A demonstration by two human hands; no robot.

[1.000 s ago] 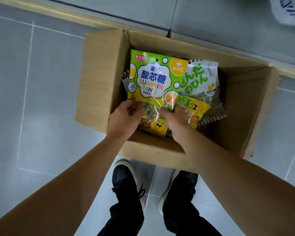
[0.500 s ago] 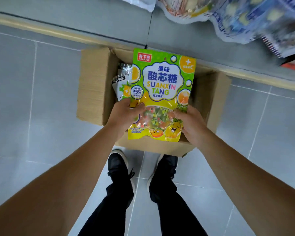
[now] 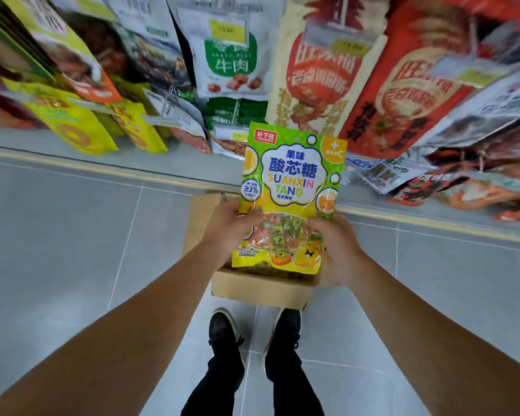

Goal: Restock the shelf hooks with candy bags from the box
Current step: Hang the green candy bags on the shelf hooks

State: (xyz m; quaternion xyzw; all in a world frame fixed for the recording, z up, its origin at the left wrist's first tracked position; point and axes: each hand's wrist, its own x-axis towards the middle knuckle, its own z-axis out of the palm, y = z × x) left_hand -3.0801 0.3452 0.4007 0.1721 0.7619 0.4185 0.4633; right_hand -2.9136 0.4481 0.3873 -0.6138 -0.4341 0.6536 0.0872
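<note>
While the left hand [image 3: 233,228] and right hand [image 3: 336,244] grip its lower corners, the candy bag [image 3: 291,187] stands upright, top edge toward the blurred, probably hook-hung shelf packets [image 3: 231,64] above.

Candy bag [image 3: 291,193] above box [image 3: 258,285]

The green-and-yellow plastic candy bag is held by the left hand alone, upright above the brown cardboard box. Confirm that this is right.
Not quite. Both hands hold the green-and-yellow plastic candy bag: the left hand grips its lower left edge and the right hand its lower right edge. The rest stands: the head view shows the bag upright above the brown cardboard box.
</note>
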